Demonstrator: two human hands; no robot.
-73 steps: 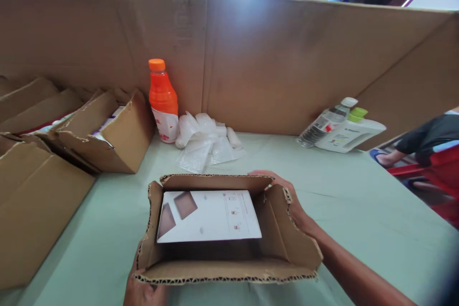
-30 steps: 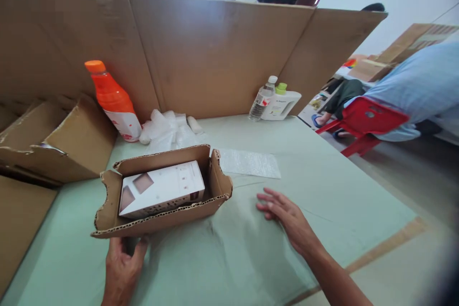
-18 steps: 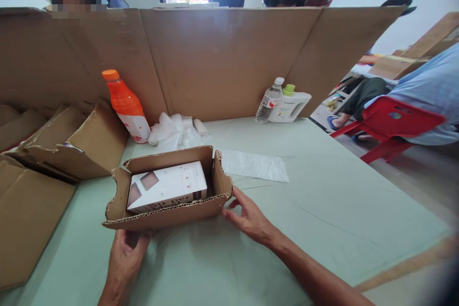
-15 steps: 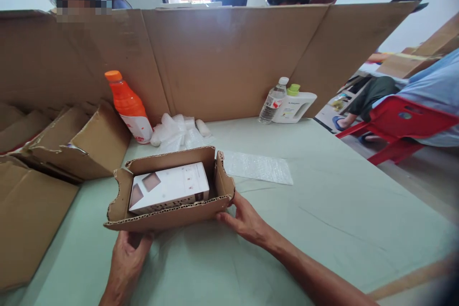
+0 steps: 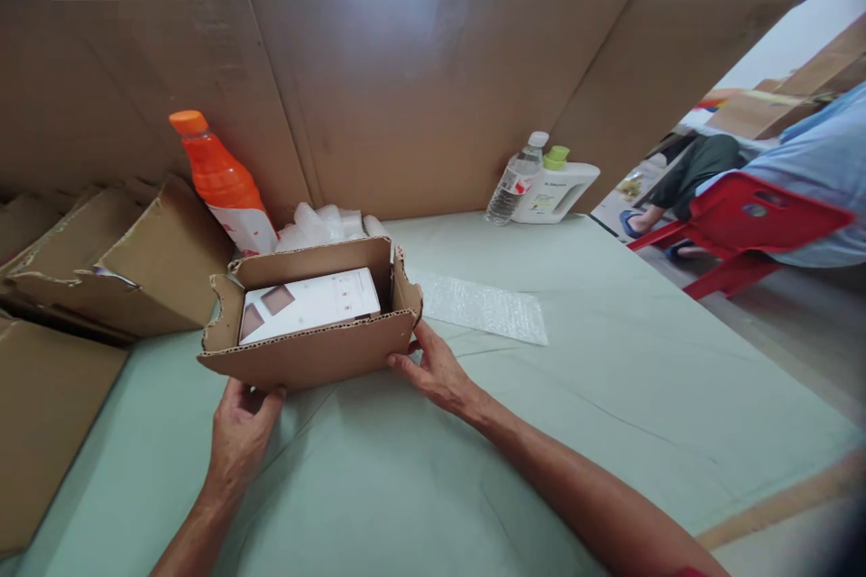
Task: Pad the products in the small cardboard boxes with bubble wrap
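Observation:
Between my two hands is an open cardboard box (image 5: 317,355) with rough-cut edges, left of the middle of the view. Inside it lies a white printed carton (image 5: 321,299) with brownish panels at its left end. My left hand (image 5: 244,428) grips the box's near lower edge at the left, thumb in front and fingertips hidden under it. At the right end, my right hand (image 5: 433,370) grips the lower corner, with some fingers behind the box. Just right of the box, a strip of bubble wrap (image 5: 483,306) lies flat on the green tabletop (image 5: 419,487).
Cardboard boxes (image 5: 60,415) crowd the left side. An orange bottle (image 5: 226,189) and crumpled plastic wrap (image 5: 321,224) stand behind the box. A clear water bottle (image 5: 514,185) and white jug (image 5: 558,189) lean near a cardboard partition (image 5: 433,90). A person sits on a red chair (image 5: 771,216) at right.
The view has tilted down slightly. The box, still in both hands, sits a little higher and farther left in view, its near wall showing more and the carton less.

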